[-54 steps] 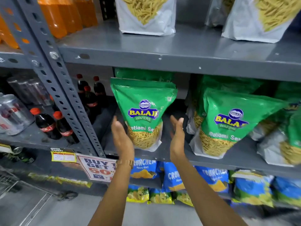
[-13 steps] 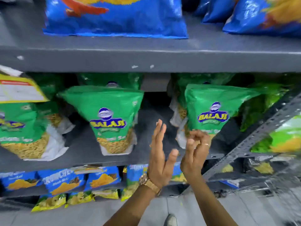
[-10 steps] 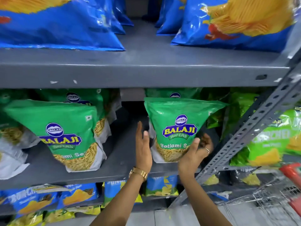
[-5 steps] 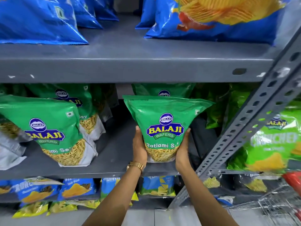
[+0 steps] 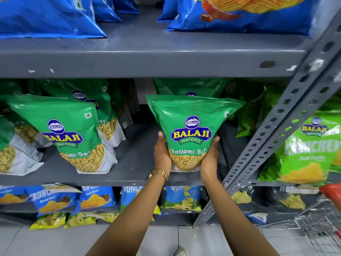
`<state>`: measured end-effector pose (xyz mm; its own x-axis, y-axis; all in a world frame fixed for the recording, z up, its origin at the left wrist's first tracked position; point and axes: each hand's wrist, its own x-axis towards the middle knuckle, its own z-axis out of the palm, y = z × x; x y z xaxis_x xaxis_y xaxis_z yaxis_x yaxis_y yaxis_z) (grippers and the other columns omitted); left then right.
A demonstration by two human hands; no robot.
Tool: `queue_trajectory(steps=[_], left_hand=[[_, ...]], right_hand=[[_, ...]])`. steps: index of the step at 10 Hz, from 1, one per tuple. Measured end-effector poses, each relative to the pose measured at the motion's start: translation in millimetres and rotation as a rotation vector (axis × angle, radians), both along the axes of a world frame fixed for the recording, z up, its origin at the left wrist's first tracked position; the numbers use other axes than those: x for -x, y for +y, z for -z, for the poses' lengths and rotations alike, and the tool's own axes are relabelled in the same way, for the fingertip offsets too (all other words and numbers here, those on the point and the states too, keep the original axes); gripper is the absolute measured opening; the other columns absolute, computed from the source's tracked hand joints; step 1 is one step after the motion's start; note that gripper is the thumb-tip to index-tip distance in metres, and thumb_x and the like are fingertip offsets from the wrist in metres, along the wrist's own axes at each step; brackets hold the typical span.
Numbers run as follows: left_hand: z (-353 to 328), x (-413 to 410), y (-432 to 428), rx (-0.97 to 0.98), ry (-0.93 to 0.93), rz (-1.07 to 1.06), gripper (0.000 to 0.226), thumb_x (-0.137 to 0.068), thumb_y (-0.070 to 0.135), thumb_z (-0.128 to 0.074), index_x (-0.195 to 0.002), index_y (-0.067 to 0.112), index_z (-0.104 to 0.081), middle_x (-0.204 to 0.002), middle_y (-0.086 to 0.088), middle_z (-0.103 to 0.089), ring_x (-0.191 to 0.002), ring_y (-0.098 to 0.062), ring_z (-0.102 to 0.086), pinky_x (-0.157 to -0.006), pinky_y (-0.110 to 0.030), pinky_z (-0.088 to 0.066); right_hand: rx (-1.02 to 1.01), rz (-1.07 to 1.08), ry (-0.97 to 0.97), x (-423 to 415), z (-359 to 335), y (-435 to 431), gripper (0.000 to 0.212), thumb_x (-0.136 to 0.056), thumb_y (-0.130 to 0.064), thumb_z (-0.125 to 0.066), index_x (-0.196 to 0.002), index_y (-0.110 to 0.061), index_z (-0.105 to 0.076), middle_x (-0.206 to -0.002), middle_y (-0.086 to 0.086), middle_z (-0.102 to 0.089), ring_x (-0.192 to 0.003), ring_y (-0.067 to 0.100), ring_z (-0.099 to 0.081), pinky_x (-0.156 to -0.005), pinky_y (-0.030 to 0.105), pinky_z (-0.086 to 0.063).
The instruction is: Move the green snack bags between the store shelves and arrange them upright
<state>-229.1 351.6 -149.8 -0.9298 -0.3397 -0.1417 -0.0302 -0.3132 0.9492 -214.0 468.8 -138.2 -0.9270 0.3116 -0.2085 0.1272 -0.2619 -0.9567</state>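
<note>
Holding a green bag (image 5: 191, 130) upright between both hands at the front of the grey shelf (image 5: 132, 174).

The left hand (image 5: 162, 154) and the right hand (image 5: 209, 157) press flat against the bag's lower sides, fingers extended rather than curled. A second bag (image 5: 60, 130) leans left of the left hand; a metal post (image 5: 276, 130) slants right of the right hand, with a lime bag (image 5: 310, 146) beyond it.

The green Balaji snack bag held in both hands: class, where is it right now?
In the head view, the green Balaji snack bag stands right of centre on the grey metal middle shelf, between the left hand and right hand, left of the slanted perforated upright.
</note>
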Motion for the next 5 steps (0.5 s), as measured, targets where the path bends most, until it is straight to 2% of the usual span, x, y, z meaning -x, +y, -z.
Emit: queue_trajectory(steps=[1,2,3,4,5], left_hand=[[-9,-16,-5,0.016,0.048,-0.046,0.050,-0.101,0.049,-0.030,-0.137,0.025,-0.054,-0.142,-0.002,-0.057,-0.133,-0.022,-0.051,-0.115,-0.045,-0.037],[-20,-43,-14,0.190,0.144,-0.114,0.052,-0.101,0.047,-0.030,-0.147,0.025,-0.037,-0.148,0.015,-0.037,-0.143,-0.010,-0.033,-0.111,-0.017,-0.027],[-39,-76,-28,0.416,0.291,-0.119,0.057,-0.098,0.045,-0.030,-0.149,0.020,-0.032,-0.150,0.015,-0.033,-0.142,-0.001,-0.030,-0.116,-0.019,-0.026],[-74,-106,-46,0.658,0.565,-0.064,0.066,-0.099,0.050,-0.030,-0.149,0.006,-0.030,-0.157,-0.003,-0.030,-0.147,-0.011,-0.026,-0.120,-0.021,-0.021],[-121,-134,-66,0.935,0.874,0.059,0.065,-0.100,0.047,-0.032,-0.148,0.003,-0.029,-0.158,-0.020,-0.028,-0.150,-0.028,-0.024,-0.122,-0.043,-0.022]], right_hand=[[-0.088,0.091,0.082,-22,-3,-4,0.060,-0.095,-0.061,-0.023,-0.142,-0.032,-0.045,-0.148,-0.006,-0.048,-0.135,0.012,-0.046,-0.111,0.039,-0.038],[-0.175,0.143,0.196,-56,-9,-13,0.059,-0.098,-0.053,-0.027,-0.151,-0.028,-0.029,-0.151,-0.018,-0.034,-0.136,-0.003,-0.036,-0.117,0.034,-0.033],[-0.214,0.079,0.379,-97,-33,-26,0.054,-0.102,-0.038,-0.032,-0.153,-0.021,-0.024,-0.153,-0.019,-0.033,-0.140,-0.005,-0.033,-0.114,0.027,-0.035],[-0.277,0.045,0.608,-129,-81,-36,0.049,-0.102,-0.034,-0.037,-0.148,-0.019,-0.035,-0.154,-0.005,-0.040,-0.144,0.008,-0.034,-0.117,0.034,-0.032],[-0.198,-0.024,1.023,-161,-153,-32,0.037,-0.096,-0.039,-0.048,-0.131,-0.028,-0.053,-0.133,-0.008,-0.060,-0.128,0.008,-0.053,-0.102,0.024,-0.044]])
